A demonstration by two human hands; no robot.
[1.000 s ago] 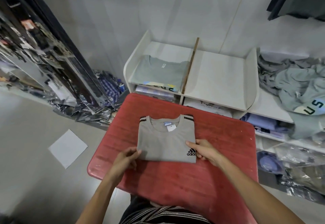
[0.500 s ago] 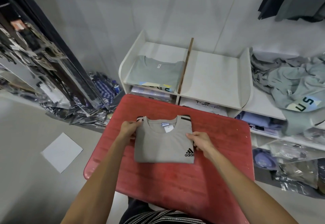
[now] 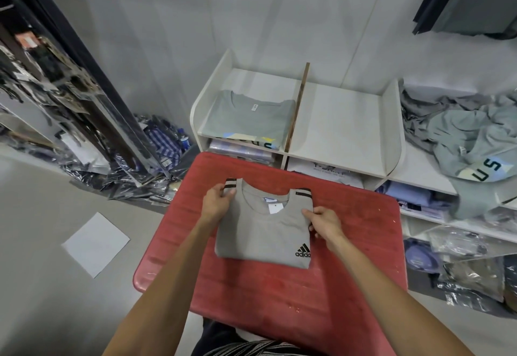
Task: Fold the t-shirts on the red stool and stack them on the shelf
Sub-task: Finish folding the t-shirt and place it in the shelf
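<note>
White shelf (image 3: 344, 120) against the pale wall holds one folded grey shirt (image 3: 246, 116) in its left bay. Nearer me on the red stool (image 3: 279, 285) lies the folded grey t-shirt (image 3: 263, 238) marked "adidas". My left hand (image 3: 216, 202) pinches its left shoulder edge; my right hand (image 3: 324, 220) pinches the right edge. A crumpled shirt (image 3: 481, 154) at right reads "US".

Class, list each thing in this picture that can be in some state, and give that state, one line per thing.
grey t-shirt: folded, flat on the red stool
left hand: grips the shirt's left shoulder
right hand: grips the shirt's right edge
green t-shirt: folded, in the shelf's left bay
right bay: holds nothing
pile of shirts: crumpled, unfolded
</note>
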